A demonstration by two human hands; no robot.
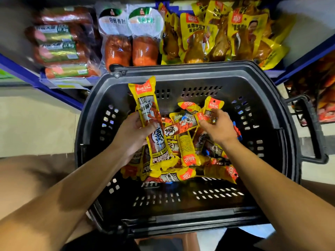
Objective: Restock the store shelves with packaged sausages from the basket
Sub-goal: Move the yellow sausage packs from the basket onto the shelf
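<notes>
Above the basket [268, 98]: left hand [134, 134] clenched around a long yellow sausage pack [150, 122], pack upright between thumb and fingers. Right hand [217, 129] pinching a second pack [183, 124] by its end, over the pile [181, 160] inside.

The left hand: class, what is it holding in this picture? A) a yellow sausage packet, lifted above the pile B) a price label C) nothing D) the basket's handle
A: the left hand grips a yellow sausage packet raised over the other packets in the black basket.
</notes>
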